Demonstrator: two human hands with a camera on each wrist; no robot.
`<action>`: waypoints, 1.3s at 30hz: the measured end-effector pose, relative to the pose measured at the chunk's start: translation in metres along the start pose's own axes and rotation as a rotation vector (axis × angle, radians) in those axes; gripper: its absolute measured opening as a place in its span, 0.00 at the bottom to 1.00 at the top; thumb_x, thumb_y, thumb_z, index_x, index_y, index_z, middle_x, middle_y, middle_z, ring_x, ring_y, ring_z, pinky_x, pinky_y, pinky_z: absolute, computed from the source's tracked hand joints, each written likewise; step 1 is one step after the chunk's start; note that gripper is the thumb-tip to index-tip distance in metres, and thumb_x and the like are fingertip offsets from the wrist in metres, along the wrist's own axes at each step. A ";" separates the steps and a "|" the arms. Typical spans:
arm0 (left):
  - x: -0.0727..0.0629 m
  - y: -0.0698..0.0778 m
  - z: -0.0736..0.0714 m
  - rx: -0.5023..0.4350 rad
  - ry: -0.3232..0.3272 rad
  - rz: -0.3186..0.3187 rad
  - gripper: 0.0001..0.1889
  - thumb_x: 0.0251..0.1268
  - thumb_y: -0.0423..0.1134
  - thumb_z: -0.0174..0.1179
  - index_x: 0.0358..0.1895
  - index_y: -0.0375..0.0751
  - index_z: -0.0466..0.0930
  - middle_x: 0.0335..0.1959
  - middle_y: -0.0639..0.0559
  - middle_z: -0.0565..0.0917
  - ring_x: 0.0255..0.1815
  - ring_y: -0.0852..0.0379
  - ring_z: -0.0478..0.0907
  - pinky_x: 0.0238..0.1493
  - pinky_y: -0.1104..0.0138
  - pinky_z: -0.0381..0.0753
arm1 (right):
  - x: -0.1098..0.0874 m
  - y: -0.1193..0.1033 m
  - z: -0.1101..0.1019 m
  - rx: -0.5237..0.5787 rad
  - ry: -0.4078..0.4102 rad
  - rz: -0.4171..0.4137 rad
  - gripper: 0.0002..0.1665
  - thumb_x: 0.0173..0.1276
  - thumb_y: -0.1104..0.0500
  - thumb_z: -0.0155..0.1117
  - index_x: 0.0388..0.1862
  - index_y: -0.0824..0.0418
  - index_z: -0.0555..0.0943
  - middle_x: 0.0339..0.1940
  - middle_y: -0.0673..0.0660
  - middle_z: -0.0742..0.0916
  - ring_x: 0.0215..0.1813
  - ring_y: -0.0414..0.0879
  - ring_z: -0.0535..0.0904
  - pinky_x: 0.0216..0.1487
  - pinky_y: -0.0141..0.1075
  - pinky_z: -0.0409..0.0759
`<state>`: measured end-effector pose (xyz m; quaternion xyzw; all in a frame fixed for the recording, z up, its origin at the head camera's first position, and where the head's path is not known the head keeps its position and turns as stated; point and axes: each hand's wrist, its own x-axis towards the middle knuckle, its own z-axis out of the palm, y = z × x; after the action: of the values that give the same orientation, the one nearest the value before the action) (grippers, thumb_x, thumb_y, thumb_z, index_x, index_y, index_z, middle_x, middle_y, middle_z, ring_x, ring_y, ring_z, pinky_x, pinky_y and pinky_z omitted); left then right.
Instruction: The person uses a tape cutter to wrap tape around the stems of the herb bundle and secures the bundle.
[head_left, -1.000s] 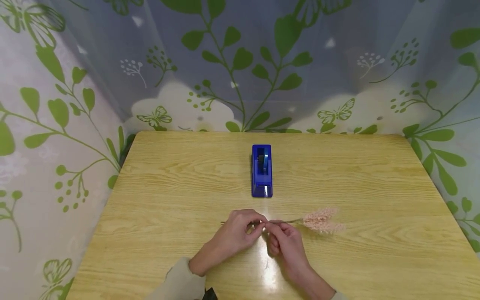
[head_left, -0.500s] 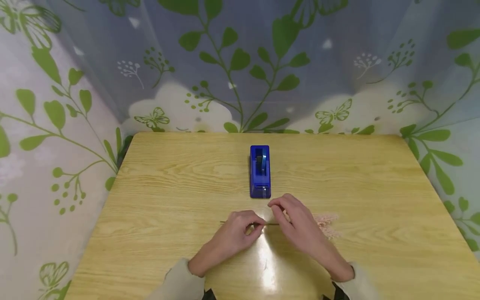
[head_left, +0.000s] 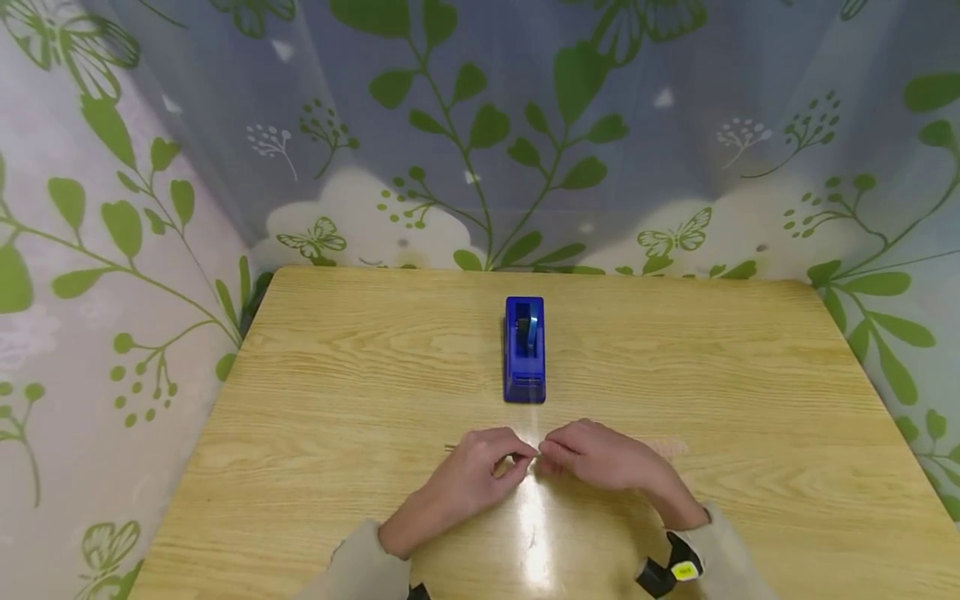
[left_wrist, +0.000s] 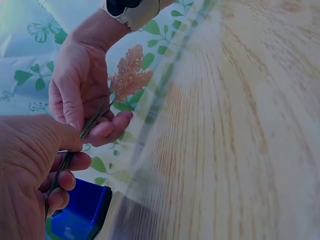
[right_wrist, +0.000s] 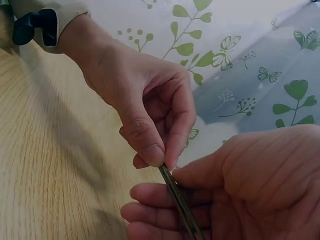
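A small bunch of pink, feathery flowers (left_wrist: 130, 75) on thin dark-green stems (right_wrist: 181, 206) lies across both hands. My left hand (head_left: 476, 471) pinches the stems between thumb and fingertips, and short stem ends stick out to its left. Close beside it, my right hand (head_left: 600, 458) has its thumb against the stems and its fingers curled loosely behind them. In the head view the right hand covers most of the flower heads. Just beyond the hands stands a blue tape dispenser (head_left: 525, 350) with a roll in it.
The wooden table (head_left: 360, 358) spreads around the hands and dispenser. Curtains (head_left: 525, 167) with green leaves and butterflies enclose its back and sides. A black camera mount (head_left: 663, 571) sits on the right wrist.
My right hand first let go and lifted over the stems, then came back down with its fingertips beside the left hand's. The left hand has kept its pinch, almost still.
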<state>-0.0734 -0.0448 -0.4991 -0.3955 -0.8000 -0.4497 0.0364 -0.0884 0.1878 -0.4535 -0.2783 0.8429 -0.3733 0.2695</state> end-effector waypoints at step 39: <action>-0.002 0.000 -0.003 0.153 0.032 0.064 0.06 0.59 0.24 0.70 0.37 0.37 0.89 0.33 0.52 0.89 0.34 0.58 0.86 0.41 0.80 0.81 | 0.007 0.013 0.000 0.010 -0.027 -0.140 0.15 0.83 0.59 0.54 0.37 0.58 0.85 0.23 0.39 0.74 0.26 0.32 0.69 0.29 0.27 0.68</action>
<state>-0.0733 -0.0479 -0.4979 -0.4096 -0.8184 -0.3921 0.0934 -0.0962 0.1903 -0.4650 -0.3402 0.8158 -0.3919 0.2554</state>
